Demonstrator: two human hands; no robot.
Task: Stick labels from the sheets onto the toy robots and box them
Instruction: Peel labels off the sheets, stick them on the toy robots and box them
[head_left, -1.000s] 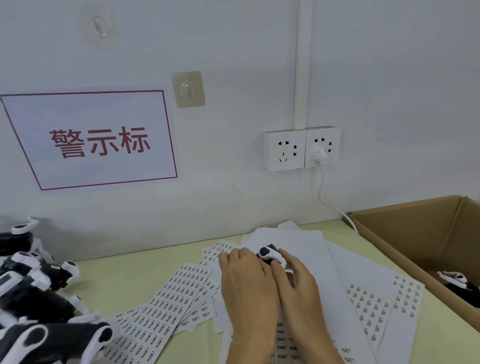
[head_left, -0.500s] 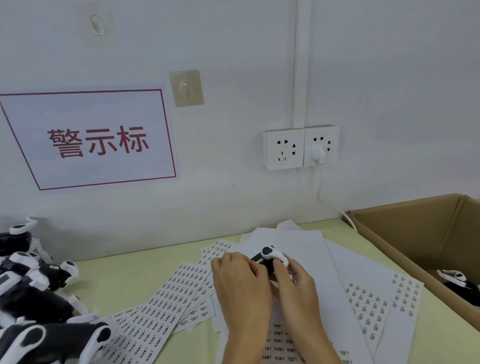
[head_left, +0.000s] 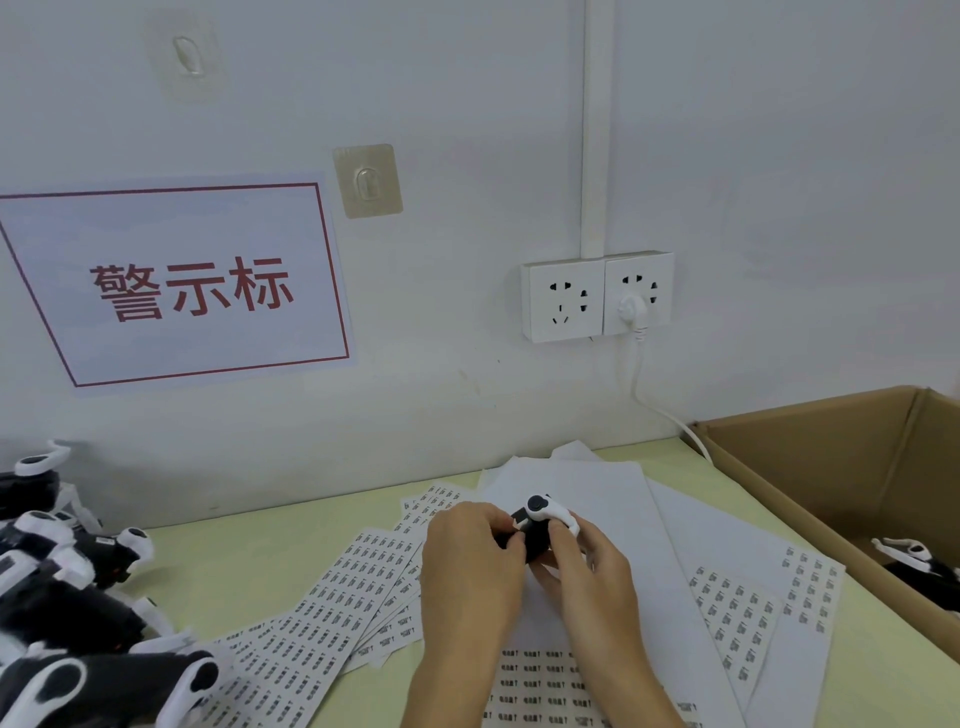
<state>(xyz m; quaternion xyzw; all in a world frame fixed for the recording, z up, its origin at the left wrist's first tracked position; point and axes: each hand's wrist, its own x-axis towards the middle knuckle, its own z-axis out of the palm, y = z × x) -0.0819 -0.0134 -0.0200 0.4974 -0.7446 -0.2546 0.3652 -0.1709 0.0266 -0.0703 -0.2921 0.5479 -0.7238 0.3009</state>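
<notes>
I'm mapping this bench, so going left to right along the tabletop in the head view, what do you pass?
Pile of toy robots → label sheets → left hand → held toy robot → right hand → cardboard box.

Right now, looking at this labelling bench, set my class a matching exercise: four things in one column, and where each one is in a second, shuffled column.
Things
1. toy robot in hand
2. pile of toy robots
3. cardboard box
4. white plug

Places
A. at the table's right edge
B. in the right-hand wall socket
C. held between the left hand and right hand, above the label sheets
D. at the table's left edge

Pairs: 1-C, 2-D, 3-A, 4-B
</notes>
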